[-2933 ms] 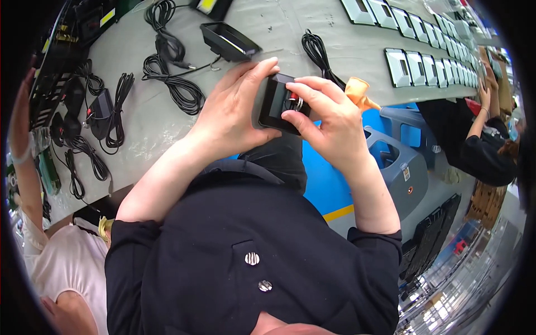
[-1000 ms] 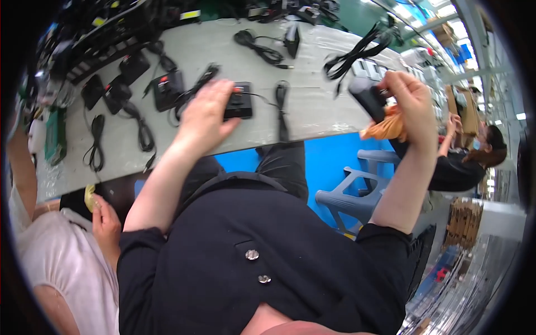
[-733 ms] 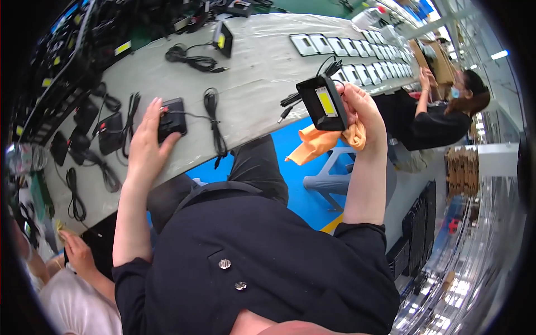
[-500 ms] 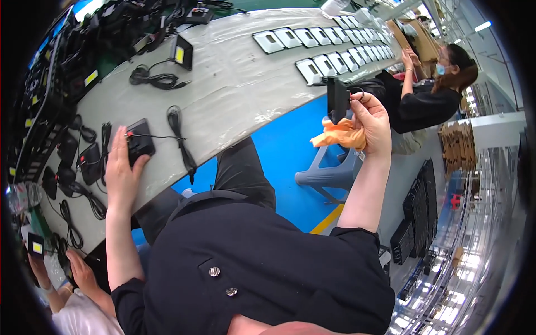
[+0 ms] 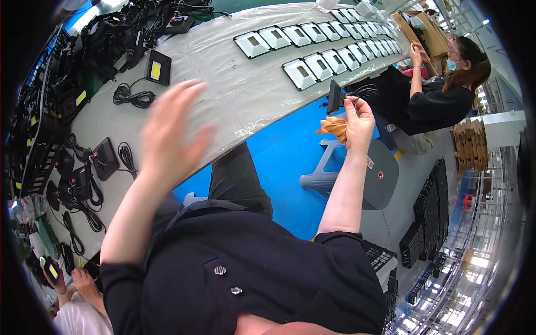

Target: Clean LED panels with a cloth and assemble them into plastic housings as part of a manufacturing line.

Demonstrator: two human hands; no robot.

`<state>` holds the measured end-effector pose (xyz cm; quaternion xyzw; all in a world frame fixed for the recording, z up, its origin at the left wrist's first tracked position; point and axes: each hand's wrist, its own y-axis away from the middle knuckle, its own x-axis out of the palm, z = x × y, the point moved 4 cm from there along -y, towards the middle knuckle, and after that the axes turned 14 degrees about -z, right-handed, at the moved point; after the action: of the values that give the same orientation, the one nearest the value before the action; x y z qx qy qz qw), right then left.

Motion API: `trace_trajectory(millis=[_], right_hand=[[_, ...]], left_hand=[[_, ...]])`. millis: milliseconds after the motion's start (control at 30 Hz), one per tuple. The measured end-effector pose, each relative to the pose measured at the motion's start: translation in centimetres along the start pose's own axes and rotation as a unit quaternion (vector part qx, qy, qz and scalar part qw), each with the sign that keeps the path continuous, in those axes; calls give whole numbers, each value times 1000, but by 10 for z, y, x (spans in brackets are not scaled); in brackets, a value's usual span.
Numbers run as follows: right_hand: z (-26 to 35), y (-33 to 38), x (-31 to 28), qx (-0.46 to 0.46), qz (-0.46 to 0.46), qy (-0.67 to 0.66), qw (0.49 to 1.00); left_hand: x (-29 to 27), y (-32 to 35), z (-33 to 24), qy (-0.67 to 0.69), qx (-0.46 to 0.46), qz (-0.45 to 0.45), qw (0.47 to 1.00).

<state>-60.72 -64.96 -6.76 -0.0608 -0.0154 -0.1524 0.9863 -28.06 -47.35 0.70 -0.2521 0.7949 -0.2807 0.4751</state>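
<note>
My right hand (image 5: 360,125) grips a small black floodlight (image 5: 335,97) by its back or bracket, out past the table's near edge. Bunched in the same hand is an orange cloth (image 5: 334,128). Blurred by motion, my left hand (image 5: 172,131) hovers over the near part of the table (image 5: 223,92), fingers apart and holding nothing. To its left a floodlight (image 5: 105,159) lies on the table beside a bundled black cable (image 5: 127,157). Beyond the hand, another floodlight with a yellow panel (image 5: 158,68) stands near its coiled cable (image 5: 134,96).
Rows of white-and-black lamp housings (image 5: 301,73) lie toward the table's far right. Piled floodlights and cables (image 5: 106,50) crowd the left. A masked co-worker (image 5: 446,97) sits at right; another person's hands (image 5: 86,285) work at lower left. A grey stool (image 5: 379,176) stands below my right hand.
My left hand has lifted off the floodlight on the table and swung right. The floodlight in my right hand has turned and tilted. The whole view has shifted a little.
</note>
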Motion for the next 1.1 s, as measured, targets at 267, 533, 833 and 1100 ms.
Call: trace_trajectory(millis=[267,533,833,1100], right_hand=[[2,18,12,-72,-31,57,995],[21,42,43,-168,35,155,973],[40,99,122,-361,225,303,853],[48,112,139,-356,275,325,832]], left_hand=[[222,-57,-19,-9,-68,101,993],[172,-22,7,77,-94,118,986],[96,36,23,117,-130,78,981],[97,42,29,154,-157,93,971]])
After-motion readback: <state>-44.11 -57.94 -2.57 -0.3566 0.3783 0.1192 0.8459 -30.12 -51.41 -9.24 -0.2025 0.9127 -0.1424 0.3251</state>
